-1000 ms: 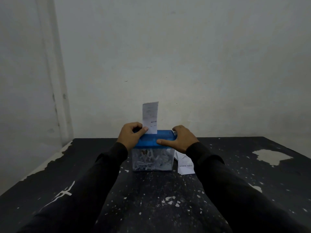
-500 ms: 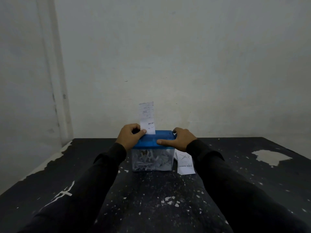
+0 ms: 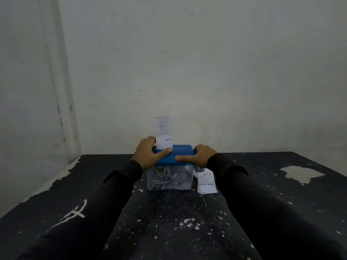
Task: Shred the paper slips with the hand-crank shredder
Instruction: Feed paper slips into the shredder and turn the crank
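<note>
A small hand-crank shredder with a blue lid and a clear bin full of white shreds stands on the black table. A white paper slip stands upright in the lid's slot. My left hand grips the lid's left end, thumb lying on top at the foot of the slip. My right hand holds the lid's right end, thumb along the front edge; its fingers wrap behind, where the crank is hidden. A few more slips lie flat to the right of the bin.
The black table has chipped paint and white specks; a big bare patch is at the right. A pale wall rises just behind the shredder, and the table's left edge runs along another wall.
The slip has shifted a little to the left and stands straighter in the slot. My left thumb has slid along the lid to the slip's base. My right hand stays on the right end.
</note>
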